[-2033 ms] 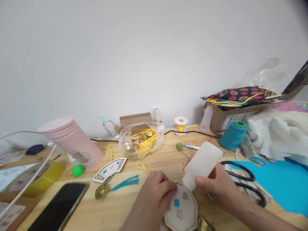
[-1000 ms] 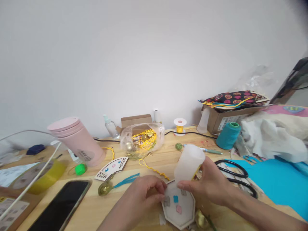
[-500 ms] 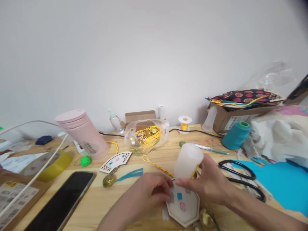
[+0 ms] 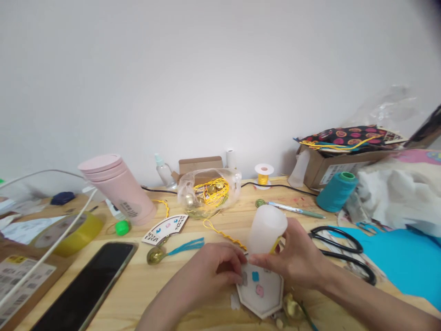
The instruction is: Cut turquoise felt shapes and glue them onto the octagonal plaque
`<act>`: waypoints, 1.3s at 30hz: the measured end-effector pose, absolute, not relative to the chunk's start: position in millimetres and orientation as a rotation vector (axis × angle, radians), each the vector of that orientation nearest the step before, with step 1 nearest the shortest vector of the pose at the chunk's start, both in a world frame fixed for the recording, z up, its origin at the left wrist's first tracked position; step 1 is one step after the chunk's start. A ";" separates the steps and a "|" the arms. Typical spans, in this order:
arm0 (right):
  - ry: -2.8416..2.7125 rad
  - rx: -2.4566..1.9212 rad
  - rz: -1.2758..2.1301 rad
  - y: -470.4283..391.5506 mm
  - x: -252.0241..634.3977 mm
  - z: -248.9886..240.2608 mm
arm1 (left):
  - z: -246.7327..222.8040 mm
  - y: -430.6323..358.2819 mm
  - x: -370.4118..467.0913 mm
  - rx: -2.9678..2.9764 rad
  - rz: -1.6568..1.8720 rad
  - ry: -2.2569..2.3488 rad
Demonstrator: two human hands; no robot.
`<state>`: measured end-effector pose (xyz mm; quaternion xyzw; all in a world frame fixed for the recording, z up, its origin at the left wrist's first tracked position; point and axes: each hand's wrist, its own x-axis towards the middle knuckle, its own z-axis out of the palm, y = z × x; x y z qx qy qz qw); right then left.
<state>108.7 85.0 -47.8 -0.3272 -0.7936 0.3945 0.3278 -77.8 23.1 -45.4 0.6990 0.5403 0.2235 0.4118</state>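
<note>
My right hand [image 4: 298,259] grips a translucent white plastic bottle [image 4: 267,230], its broad end up and its lower end hidden behind my fingers. Beneath it lies a pale many-sided plaque [image 4: 267,296] with a raised rim. A blue shape [image 4: 255,276] and a pink shape [image 4: 259,290] show on its face, with greyish ones partly covered. At the plaque's left edge, the bent fingers of my left hand [image 4: 223,266] pinch the rim. A twisted yellow cord [image 4: 223,233] runs down toward the plaque's top.
Left of my hands are a fan-shaped piece [image 4: 165,229], a bell with a blue tassel [image 4: 156,255], a phone [image 4: 86,287] and a pink tumbler [image 4: 119,188]. Black-handled scissors [image 4: 339,241], blue sheets [image 4: 399,262] and a teal thread cone [image 4: 337,192] lie right. A bag of bells [image 4: 210,188] sits behind.
The view has shifted slightly, so everything sits a little higher and further left. Both hands, the bottle and the plaque keep nearly the same positions relative to each other.
</note>
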 end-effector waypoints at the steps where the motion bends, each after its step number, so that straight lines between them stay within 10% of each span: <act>1: -2.083 -0.847 1.038 85.0 108.6 -47.3 | -45.3 23.2 -77.6 1.752 0.565 1.364; 39: -2.123 -0.725 1.322 87.8 113.6 -40.8 | -48.2 23.6 -77.9 1.606 0.604 1.340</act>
